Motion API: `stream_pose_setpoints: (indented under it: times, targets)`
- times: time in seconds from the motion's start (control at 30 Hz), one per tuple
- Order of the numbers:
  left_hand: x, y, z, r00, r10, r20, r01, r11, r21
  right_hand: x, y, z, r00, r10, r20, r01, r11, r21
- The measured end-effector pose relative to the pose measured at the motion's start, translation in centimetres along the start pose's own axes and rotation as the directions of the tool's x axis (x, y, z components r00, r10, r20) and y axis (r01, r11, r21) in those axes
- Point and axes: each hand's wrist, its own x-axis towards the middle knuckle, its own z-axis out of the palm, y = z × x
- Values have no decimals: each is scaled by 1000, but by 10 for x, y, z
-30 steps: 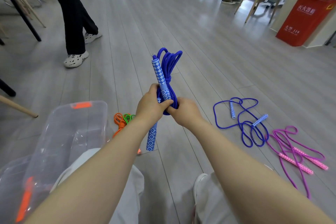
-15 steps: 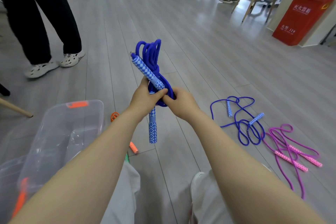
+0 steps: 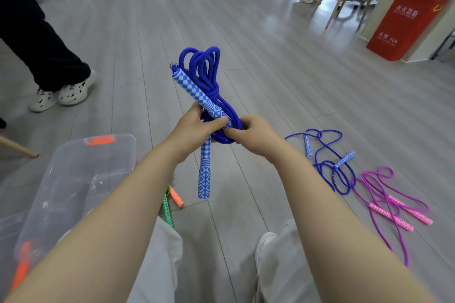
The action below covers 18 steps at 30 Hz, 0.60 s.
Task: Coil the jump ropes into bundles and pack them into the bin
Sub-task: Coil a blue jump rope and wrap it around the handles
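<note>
Since the earlier frames the blue bundle (image 3: 209, 96) had tilted further left, its upper handle leaning away. A clear bin (image 3: 73, 179) stood on the floor at left. The left hand (image 3: 197, 130) gripped the bundle, fingers curled round it; the right hand (image 3: 256, 135) pinched its cord. Loose blue rope (image 3: 330, 162) and pink rope (image 3: 394, 206) lay rightward.

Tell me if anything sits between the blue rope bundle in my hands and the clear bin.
Nothing visible blocks it. The blue rope bundle is held above the floor by the left hand and right hand; the clear bin sits open at lower left.
</note>
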Motion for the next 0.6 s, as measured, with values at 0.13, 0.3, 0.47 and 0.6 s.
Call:
stream_pose_setpoints:
  times: [0.13,0.3,0.47,0.6]
  targets:
    - [-2,1,9,990,52,-128,-32,988,150,0,-2,8,998,13,-60,-16,999,-40]
    - [-1,-1,14,979,51,-197,-3,971,237,-3,-6,16,999,-3,-49,-4,990,-143]
    - [0,4,0,979,-177,99,182,982,-45,-4,-4,-1,997,25,76,-22,999,-32]
    - [-5,15,-9,918,-155,366,253,938,-238,-8,-3,-18,994,58,97,-62,998,31]
